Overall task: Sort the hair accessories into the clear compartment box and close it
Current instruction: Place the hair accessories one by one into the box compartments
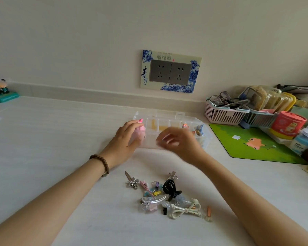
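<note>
Clear plastic box [173, 121] sits on the table [60, 130] near the wall, lid tipped back, a few compartments already holding small pieces. The left hand [126, 137] lies against its left end, fingers fairly straight beside a pink piece [140, 127] in the end compartment; it seems to steady the box. The right hand [178, 141] hovers over the front middle compartments with fingers curled, but it is blurred and I cannot tell whether it pinches anything. Most accessories lie in a pile [167, 196] close to the person, well apart from the box. Sorting looks early. The next move likely calls for picking one tangled piece out of the pile cleanly.
</note>
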Action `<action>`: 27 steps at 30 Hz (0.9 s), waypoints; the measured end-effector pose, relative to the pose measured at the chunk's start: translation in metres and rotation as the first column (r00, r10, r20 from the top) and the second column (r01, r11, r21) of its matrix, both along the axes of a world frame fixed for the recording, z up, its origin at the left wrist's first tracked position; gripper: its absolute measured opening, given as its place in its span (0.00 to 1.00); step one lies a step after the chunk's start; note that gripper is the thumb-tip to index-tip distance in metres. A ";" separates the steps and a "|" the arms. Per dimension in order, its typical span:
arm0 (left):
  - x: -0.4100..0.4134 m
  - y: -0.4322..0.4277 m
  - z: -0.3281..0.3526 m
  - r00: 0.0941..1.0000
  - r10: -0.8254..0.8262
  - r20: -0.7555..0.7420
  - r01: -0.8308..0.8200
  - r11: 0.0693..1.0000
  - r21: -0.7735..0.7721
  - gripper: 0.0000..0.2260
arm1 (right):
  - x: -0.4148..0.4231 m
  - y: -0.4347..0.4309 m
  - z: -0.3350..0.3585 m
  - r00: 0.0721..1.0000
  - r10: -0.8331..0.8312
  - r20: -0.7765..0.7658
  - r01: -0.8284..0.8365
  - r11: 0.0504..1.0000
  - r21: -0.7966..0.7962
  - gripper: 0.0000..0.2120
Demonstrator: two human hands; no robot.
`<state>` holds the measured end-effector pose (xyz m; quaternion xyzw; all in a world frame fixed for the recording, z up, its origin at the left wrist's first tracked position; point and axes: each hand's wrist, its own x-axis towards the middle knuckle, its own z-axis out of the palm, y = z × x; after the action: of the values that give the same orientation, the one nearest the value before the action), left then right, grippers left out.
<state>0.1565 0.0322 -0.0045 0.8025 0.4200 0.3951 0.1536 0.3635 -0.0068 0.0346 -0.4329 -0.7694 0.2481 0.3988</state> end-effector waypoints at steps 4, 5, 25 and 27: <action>0.001 0.000 0.000 1.000 0.012 0.006 -0.012 1.000 0.013 0.27 | 0.027 0.014 0.021 0.923 -0.276 -0.269 0.320 0.937 0.140 0.04; 0.002 0.000 0.000 1.000 0.014 0.010 -0.014 1.000 0.007 0.27 | 0.033 0.018 0.020 0.911 -0.311 -0.271 0.356 0.925 0.135 0.05; 0.001 -0.001 0.000 1.000 0.013 -0.016 -0.013 0.999 0.045 0.26 | 0.041 -0.035 0.012 0.944 -0.024 0.328 0.160 0.905 -0.394 0.09; 0.001 -0.001 -0.001 1.000 0.011 -0.020 -0.010 0.999 0.038 0.26 | 0.038 -0.035 0.009 0.944 -0.006 0.329 0.154 0.892 -0.426 0.09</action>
<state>0.1571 0.0315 -0.0051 0.8071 0.4180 0.3956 0.1321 0.4017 -0.0421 0.0431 -0.5787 -0.7274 0.3275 0.1694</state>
